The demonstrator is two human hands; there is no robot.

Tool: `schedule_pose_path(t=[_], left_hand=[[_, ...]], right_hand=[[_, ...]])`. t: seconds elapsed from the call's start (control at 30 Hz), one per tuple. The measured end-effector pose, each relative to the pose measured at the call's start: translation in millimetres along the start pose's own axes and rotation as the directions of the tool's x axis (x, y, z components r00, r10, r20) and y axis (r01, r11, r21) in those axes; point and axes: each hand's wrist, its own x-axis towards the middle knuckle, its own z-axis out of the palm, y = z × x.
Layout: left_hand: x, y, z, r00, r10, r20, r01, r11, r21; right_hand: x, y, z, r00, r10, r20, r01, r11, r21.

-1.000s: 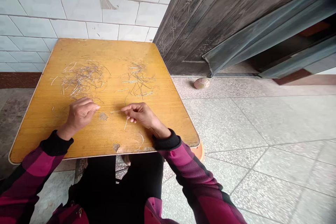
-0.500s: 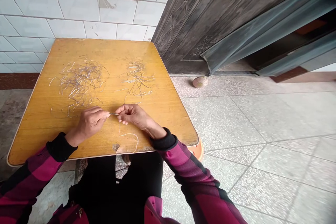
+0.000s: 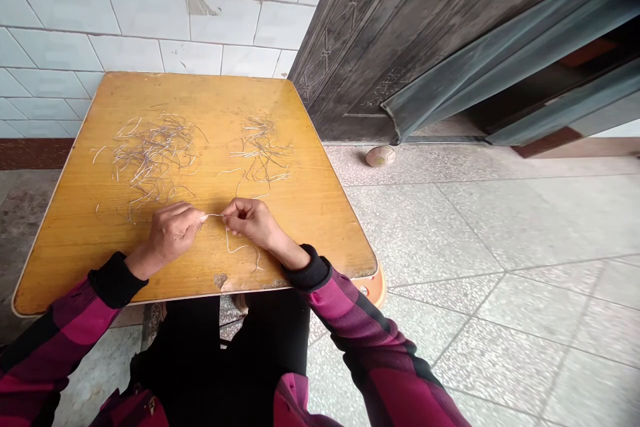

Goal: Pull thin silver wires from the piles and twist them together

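My left hand (image 3: 173, 230) and my right hand (image 3: 250, 219) meet over the near part of a yellow wooden table (image 3: 310, 200). Both are pinched on one thin pale strand (image 3: 215, 215) stretched between the fingertips. The strand's loose end (image 3: 243, 250) curls down below my right hand onto the table. A large loose heap of similar thin strands (image 3: 150, 153) lies at the far left of the table. A smaller heap (image 3: 260, 147) lies at the far right.
A white tiled wall (image 3: 150, 0) stands behind the table. A dark carved door (image 3: 400, 33) and a grey-green frame (image 3: 500, 60) are to the right. A small round bowl (image 3: 380, 155) sits on the floor by the door. An orange stool edge (image 3: 375, 287) shows under the table's corner.
My left hand moved right, from near the large heap, to meet my right hand and took the strand's end. The strand's loose tail has shifted up closer to my right hand.
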Motion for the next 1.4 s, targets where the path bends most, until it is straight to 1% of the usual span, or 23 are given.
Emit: schedule_pose_path(t=[0.13,0.27,0.37,0.5,0.6,0.7,0.8,0.9,0.93,1.0,1.07,1.13,1.27,1.4], left_hand=[[1,1,1.5,1.0,0.027,-0.006,-0.027,1.0,0.005],[1,1,2.1,0.999,0.036,0.0,-0.036,0.999,0.01],[2,1,1.1,1.0,0.013,0.006,-0.013,1.0,-0.004],[2,0,0.9,1.0,-0.026,0.008,0.026,0.999,-0.024],[1,-1,2.8,0.999,-0.05,-0.011,0.05,0.998,-0.027],[-1,-5,2.8,0.996,-0.08,-0.03,0.078,0.996,-0.047],[-1,-11,-1.8,0.993,-0.117,-0.032,0.114,0.99,-0.088],[1,-12,-7.4,0.989,-0.133,-0.06,0.129,0.989,-0.073],[2,-12,-8.3,0.99,-0.124,-0.07,0.12,0.991,-0.058],[4,-8,-7.6,0.995,-0.069,-0.069,0.068,0.997,-0.02],[5,-4,-4.6,1.0,0.012,-0.028,-0.011,1.0,0.023],[6,-3,-1.4,0.998,0.065,0.022,-0.066,0.996,0.061],[5,-3,-0.3,0.996,0.067,0.061,-0.073,0.993,0.093],[6,-4,-2.2,0.99,0.064,0.122,-0.08,0.988,0.133]], right_hand=[[0,0,3,0.995,-0.097,0.014,0.098,0.988,-0.122],[-1,-3,3,0.992,-0.123,0.036,0.127,0.982,-0.14],[-1,-3,1,0.995,-0.09,0.04,0.094,0.992,-0.085],[1,0,-1,0.999,0.008,0.038,-0.008,1.0,0.0],[1,0,-1,0.999,0.036,0.04,-0.037,0.999,0.026],[0,-2,-3,0.999,0.024,-0.025,-0.024,1.0,-0.011],[-1,-4,-8,0.994,-0.004,-0.105,-0.001,0.999,-0.045],[-1,-5,-11,0.989,-0.034,-0.142,0.02,0.995,-0.094],[-1,-6,-10,0.987,-0.049,-0.153,0.03,0.992,-0.125],[-1,-7,-8,0.983,-0.085,-0.165,0.053,0.98,-0.192],[-1,-7,-4,0.98,-0.118,-0.157,0.076,0.965,-0.252],[-2,-8,0,0.98,-0.145,-0.137,0.099,0.951,-0.293],[-2,-8,4,0.978,-0.169,-0.121,0.121,0.936,-0.33],[-3,-9,4,0.98,-0.172,-0.099,0.127,0.927,-0.352]])
